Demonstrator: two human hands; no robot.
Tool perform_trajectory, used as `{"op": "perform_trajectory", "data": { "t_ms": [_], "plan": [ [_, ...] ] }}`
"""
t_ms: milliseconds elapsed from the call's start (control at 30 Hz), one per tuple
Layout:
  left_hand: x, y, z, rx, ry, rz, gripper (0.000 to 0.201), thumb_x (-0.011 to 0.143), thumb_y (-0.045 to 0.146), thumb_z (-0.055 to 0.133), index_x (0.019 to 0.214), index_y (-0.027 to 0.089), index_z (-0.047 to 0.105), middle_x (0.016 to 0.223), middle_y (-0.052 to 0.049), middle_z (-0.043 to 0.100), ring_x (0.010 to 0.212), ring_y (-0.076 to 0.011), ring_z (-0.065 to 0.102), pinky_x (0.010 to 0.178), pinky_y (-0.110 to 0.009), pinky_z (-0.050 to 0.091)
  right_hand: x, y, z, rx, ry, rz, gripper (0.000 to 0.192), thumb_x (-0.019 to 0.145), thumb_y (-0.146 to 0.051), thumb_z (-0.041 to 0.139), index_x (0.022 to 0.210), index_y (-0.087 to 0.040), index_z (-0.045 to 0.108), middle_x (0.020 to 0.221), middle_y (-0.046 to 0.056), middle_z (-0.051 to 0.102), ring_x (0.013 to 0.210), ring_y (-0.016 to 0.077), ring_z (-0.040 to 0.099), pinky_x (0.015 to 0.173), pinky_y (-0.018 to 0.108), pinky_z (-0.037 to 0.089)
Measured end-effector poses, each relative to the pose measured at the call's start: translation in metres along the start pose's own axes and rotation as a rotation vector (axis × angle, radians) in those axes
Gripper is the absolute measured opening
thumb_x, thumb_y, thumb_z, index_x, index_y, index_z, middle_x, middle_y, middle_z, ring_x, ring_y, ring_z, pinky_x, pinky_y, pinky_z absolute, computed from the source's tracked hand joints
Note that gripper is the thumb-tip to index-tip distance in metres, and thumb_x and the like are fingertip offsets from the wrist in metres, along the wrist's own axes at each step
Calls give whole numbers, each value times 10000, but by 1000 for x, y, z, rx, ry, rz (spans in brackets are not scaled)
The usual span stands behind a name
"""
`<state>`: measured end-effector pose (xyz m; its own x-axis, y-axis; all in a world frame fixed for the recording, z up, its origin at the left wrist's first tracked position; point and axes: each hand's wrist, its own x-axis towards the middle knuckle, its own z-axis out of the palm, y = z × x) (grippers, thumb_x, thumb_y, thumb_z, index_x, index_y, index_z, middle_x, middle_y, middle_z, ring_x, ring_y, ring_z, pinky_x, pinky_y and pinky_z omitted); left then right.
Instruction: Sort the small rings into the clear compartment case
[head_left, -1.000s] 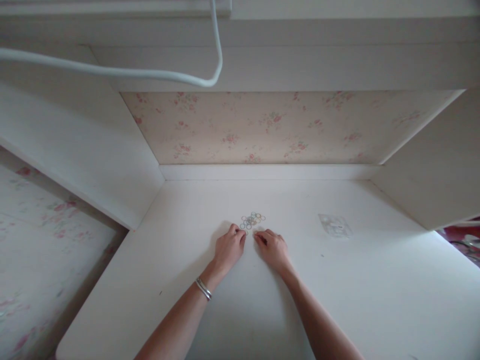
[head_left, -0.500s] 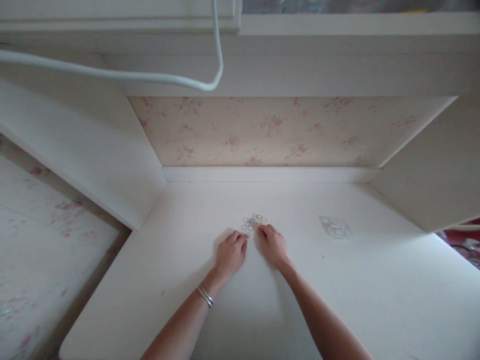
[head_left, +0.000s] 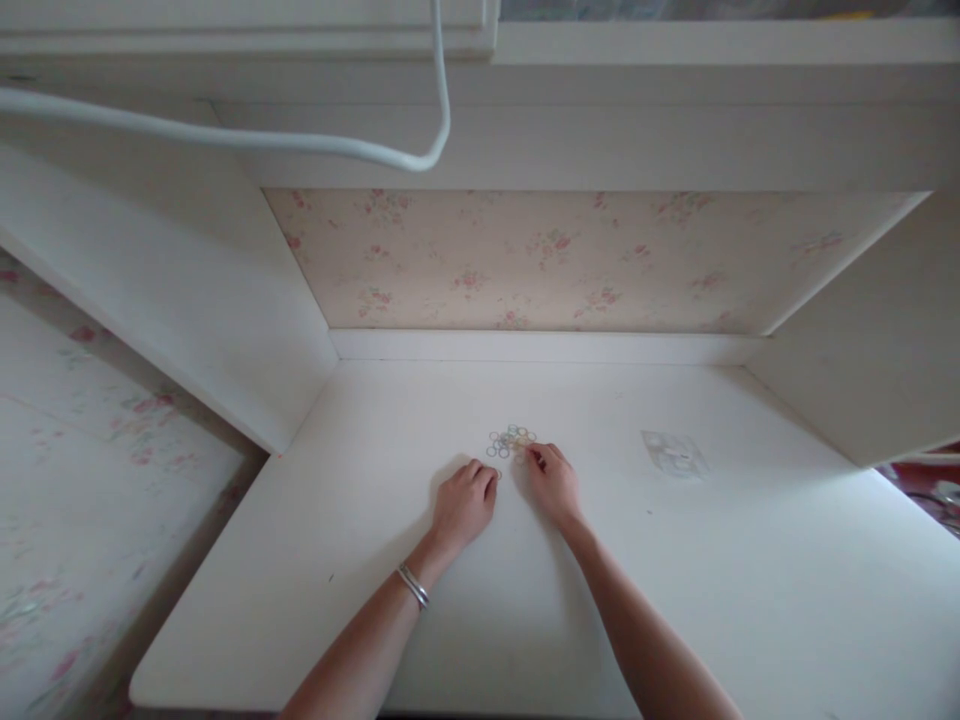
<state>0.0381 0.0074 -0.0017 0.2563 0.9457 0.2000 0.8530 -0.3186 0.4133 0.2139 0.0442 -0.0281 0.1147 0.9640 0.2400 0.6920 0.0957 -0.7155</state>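
Note:
A small cluster of several tiny coloured rings (head_left: 511,441) lies on the white desk (head_left: 675,590) near its middle. My right hand (head_left: 554,482) rests on the desk with its fingertips touching the near right edge of the cluster. My left hand (head_left: 464,502), with a silver bracelet (head_left: 412,585) on its wrist, lies curled on the desk just below and left of the rings. Whether either hand pinches a ring is too small to tell.
A small clear plastic bag (head_left: 673,452) lies flat to the right of the rings. White side panels wall in the desk left and right, with floral wallpaper (head_left: 555,260) behind. A white cable (head_left: 300,145) hangs overhead. A floral-covered surface lies beyond the left edge.
My right hand has slid forward to the edge of the rings. My left hand has drawn back slightly from the cluster. The view has tilted a little.

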Motion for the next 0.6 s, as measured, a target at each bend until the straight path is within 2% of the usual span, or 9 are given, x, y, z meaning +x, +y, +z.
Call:
{"op": "perform_trajectory", "data": {
  "t_ms": [167, 333, 600],
  "plan": [
    [-1, -2, 0, -29, -1, -2, 209, 926, 244, 418, 992, 228, 616, 971, -41, 628, 908, -161, 581, 782, -261, 428, -10, 7, -7, 90, 64, 25, 305, 856, -380, 441, 861, -182, 672, 852, 55, 662, 766, 172, 583, 705, 272, 431],
    [1, -2, -1, -32, -44, -28, 218, 933, 270, 410, 947, 228, 624, 950, -35, 639, 906, -156, 580, 782, -255, 420, -11, 6, -4, 38, 11, 20, 324, 846, -389, 430, 881, -191, 684, 846, 52, 660, 724, 165, 580, 685, 270, 428],
    [6, -3, -6, -53, -181, -70, 194, 923, 238, 424, 925, 213, 617, 973, -36, 631, 912, -157, 583, 754, -248, 422, -10, 4, -3, -72, -43, 17, 306, 843, -359, 426, 923, -219, 685, 869, 36, 655, 736, 152, 582, 684, 251, 414]
  ]
}}
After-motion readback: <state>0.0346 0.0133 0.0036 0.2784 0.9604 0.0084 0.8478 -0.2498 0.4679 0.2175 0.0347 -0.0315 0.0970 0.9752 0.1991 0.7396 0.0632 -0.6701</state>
